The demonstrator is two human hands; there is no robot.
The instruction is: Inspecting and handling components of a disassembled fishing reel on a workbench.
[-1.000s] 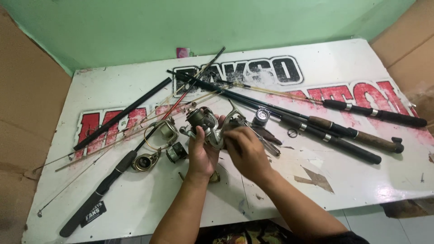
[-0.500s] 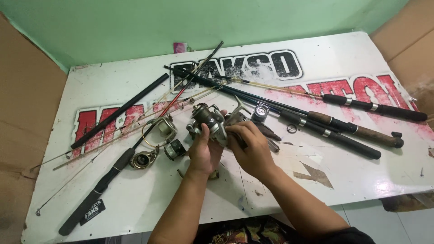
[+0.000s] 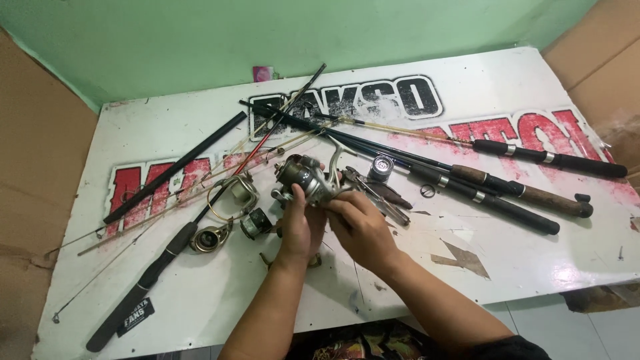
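Both hands, left hand (image 3: 301, 230) and right hand (image 3: 360, 227), grasp the spinning reel (image 3: 307, 181) at mid-board (image 3: 167, 307); I judge dismantling, needing steady fingers.

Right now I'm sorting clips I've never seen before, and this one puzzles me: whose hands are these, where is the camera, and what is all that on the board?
No machine here: a person works with bare hands, filmed by a camera on their own head, looking down. The left hand and right hand together hold a grey fishing reel just above a white painted signboard used as a table. Around it lie several fishing rods, a black rod handle, loose reel parts, a small metal spool and pliers.
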